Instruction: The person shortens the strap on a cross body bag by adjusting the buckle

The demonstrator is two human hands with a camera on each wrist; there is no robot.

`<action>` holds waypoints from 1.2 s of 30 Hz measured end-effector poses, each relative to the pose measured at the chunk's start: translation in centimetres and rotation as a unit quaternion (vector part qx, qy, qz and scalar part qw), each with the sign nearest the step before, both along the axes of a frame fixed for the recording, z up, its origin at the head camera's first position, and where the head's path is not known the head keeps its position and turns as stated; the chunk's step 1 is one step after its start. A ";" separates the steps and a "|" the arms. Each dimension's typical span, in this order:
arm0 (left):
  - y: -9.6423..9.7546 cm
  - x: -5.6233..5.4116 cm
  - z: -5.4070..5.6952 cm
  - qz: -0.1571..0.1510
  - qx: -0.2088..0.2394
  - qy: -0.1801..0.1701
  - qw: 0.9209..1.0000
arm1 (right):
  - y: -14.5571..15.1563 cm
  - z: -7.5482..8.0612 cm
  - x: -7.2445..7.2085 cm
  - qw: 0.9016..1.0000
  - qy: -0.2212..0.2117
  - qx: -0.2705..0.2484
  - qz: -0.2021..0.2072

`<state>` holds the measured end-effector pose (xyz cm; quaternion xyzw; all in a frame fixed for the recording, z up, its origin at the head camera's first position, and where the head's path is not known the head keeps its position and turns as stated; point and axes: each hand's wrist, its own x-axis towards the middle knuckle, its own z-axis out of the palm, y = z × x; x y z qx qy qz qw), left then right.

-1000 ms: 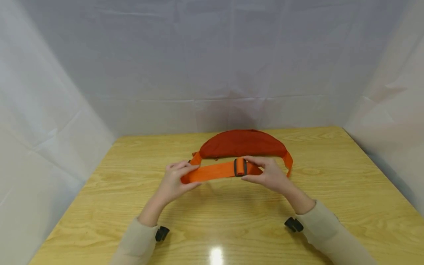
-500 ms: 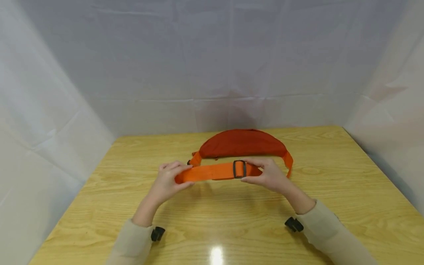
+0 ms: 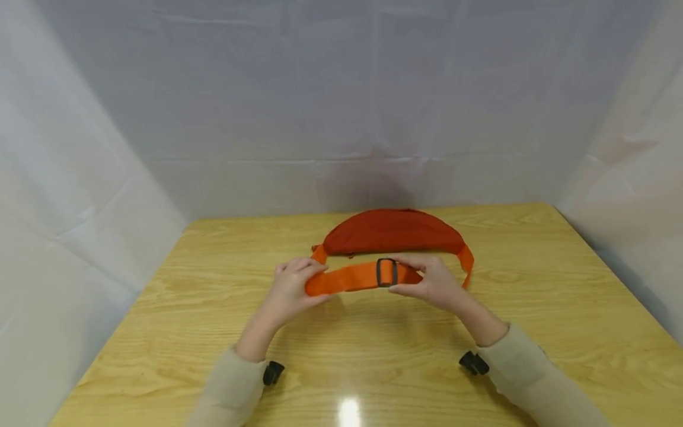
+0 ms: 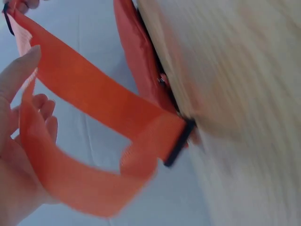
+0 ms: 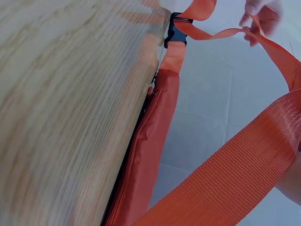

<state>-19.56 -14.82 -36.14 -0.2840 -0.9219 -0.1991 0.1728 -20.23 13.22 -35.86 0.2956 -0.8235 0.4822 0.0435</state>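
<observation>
A dark red waist bag (image 3: 391,231) lies on the wooden table (image 3: 533,279) near its far edge. Its bright orange strap (image 3: 349,277) is held up in front of it between both hands. My left hand (image 3: 292,287) pinches the folded left end of the strap (image 4: 89,94). My right hand (image 3: 429,280) grips the strap just right of a dark slider buckle (image 3: 386,272). In the left wrist view a black clip (image 4: 178,142) joins the strap to the bag (image 4: 141,56). The right wrist view shows the bag's edge (image 5: 150,141), the strap (image 5: 235,179) and a black clip (image 5: 175,31).
White sheeting (image 3: 341,101) closes in the table at the back and on both sides. Small black camera mounts sit at each wrist (image 3: 273,372) (image 3: 472,362). Bare wood spreads around the bag and toward me.
My left hand has moved right, toward the buckle, so the strap span between the hands is shorter than half a second ago. The right hand and the bag have stayed put.
</observation>
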 end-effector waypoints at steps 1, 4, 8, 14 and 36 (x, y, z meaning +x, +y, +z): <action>0.3 0.0 0.1 -0.003 0.004 0.005 1.000 | 0.0 0.0 0.0 1.000 -0.002 0.000 0.000; 1.4 0.0 0.3 -0.018 0.015 0.019 1.000 | -0.1 0.0 0.1 1.000 -0.011 0.001 -0.001; 2.7 -0.2 0.5 -0.041 0.020 0.050 0.998 | -0.2 0.0 0.1 1.000 -0.015 0.003 -0.005; 4.5 -0.5 0.7 -0.071 0.025 0.078 0.994 | -0.4 -0.1 0.1 1.000 -0.003 0.011 -0.001; 6.5 -0.5 1.1 -0.150 0.075 0.020 0.986 | -0.1 0.0 -0.2 0.997 -0.038 0.000 0.065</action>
